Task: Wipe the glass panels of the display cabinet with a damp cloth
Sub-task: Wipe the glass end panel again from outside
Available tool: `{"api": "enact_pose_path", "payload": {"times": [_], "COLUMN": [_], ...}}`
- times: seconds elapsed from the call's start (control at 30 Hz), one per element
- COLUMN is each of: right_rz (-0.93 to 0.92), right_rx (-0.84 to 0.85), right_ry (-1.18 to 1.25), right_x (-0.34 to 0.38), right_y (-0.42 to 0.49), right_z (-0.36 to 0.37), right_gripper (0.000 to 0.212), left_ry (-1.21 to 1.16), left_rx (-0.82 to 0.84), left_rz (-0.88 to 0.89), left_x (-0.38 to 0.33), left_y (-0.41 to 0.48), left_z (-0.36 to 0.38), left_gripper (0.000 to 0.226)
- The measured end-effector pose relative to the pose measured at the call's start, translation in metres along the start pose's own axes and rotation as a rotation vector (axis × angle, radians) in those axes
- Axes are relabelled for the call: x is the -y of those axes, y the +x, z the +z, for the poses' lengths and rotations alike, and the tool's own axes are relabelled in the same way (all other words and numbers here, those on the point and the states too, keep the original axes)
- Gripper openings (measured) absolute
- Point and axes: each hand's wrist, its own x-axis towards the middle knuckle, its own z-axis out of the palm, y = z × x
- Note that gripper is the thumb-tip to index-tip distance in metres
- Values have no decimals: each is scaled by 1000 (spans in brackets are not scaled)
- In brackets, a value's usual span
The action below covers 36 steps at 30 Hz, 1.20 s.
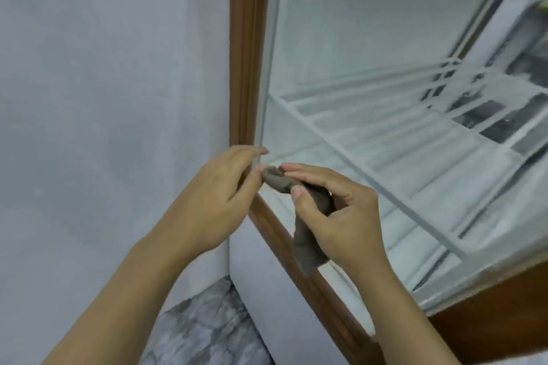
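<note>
**Bunching the cloth, not yet on the glass**

Looks like a readying step: gathering or refolding the cloth between both hands, close in front of the display cabinet's lower left corner. No contact with the glass panel visible. Share of wiping already done: impossible to judge from here.

Left hand, at 7 o'clock from picture centre: fingers curled, apparently pinching the cloth's upper tip between thumb and fingertip. Right hand, at 4 o'clock: gripping the cloth's middle between thumb and forefinger, leaving the tail to hang toward 6 o'clock.

Cloth: small, grey-brown, twisted into a thin rope rather than spread flat. Dampness not readable. Placed just off centre toward 5 o'clock, in front of the wooden frame, near the meeting of upright and bottom rail.

Glass panel: filling the view from 12 round to 4 o'clock, hazy and whitish over most of its face, with pale shelves behind.

Next move, as a judgement: opening the rope out into a flat pad, taking it in one hand, pressing it against the glass at the near corner and working outward toward 2 o'clock. Calls for a broad cloth face and even pressure; likely to streak otherwise, especially along the frame edge.

Elsewhere: grey wall at 9 o'clock, marbled floor at 7 o'clock.
</note>
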Motion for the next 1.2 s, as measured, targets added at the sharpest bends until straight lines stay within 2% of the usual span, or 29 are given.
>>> {"api": "enact_pose_path", "payload": {"times": [0.23,0.4,0.5,0.6,0.8,0.97,1.03,1.2], "right_rz": [-309,-566,-688,-772,-825,-603,-529,-516], "right_rx": [-497,-815,-937,-1041,-1074,-974,-996,-1019], "right_ry": [-371,-775,-1015,-1159,-1413,-1657,-1793,-1905], "right_x": [77,124,149,175,193,164,156,151], "right_y": [64,92,99,106,130,134,129,128], "right_z": [-26,-38,-44,-58,-91,-91,-90,-89], "right_gripper": [19,19,19,20,22,43,49,50], "left_ry": [-78,-118,-135,-133,-130,-166,-159,-182], "left_rx": [-137,-385,-520,-590,-653,-695,-689,-679], "left_rz": [503,855,991,1045,1018,1018,1055,1104], "left_x": [-60,-120,-152,-174,-170,-146,-141,-138], "left_y": [114,161,174,189,216,228,234,243], "left_z": [-30,-51,-61,-68,-59,-46,-42,-34], "left_gripper": [49,42,40,40,44,49,52,56]}}
